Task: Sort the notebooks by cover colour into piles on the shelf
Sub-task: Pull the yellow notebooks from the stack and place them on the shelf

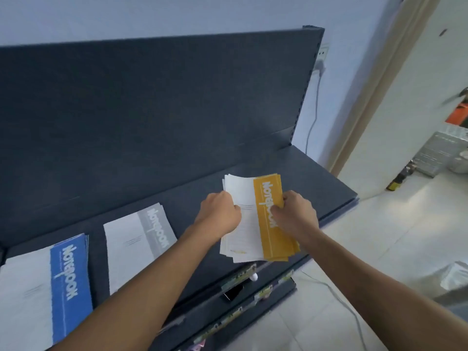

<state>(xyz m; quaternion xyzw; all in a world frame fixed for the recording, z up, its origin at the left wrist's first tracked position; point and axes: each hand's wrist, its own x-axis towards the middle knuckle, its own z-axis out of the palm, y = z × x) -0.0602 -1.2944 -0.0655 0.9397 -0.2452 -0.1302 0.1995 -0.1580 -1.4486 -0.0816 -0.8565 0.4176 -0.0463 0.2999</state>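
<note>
A dark blue-grey shelf (pixel 316 178) with a tall back panel (pixel 152 110) stands against a pale wall, with a doorway and tiled floor off to the right. From my remote seat I see three colour groups. A blue pile (pixel 68 272) lies at the far left of the shelf, and a grey pile (pixel 141 244) sits just beside it with a gap between them. Well to their right is the yellow stack (pixel 268 219), which both hands hold. My left hand (pixel 220 211) is curled round the stack's white left edge. My right hand (pixel 296 214) pinches the yellow-banded right edge, thumb on the cover. I judge the two-sided grip is there to square up the fanned, uneven edges before setting the stack down as the third pile. The stack's near end overhangs the shelf's front lip, and I cannot tell whether its underside touches the shelf. All three groups have their title bands on the right, which makes each colour easy to read. The spacing should keep the piles from mixing. Sorting looks nearly done. The next move calls for sliding the yellow stack further back, so it does not tip off the front.
</note>
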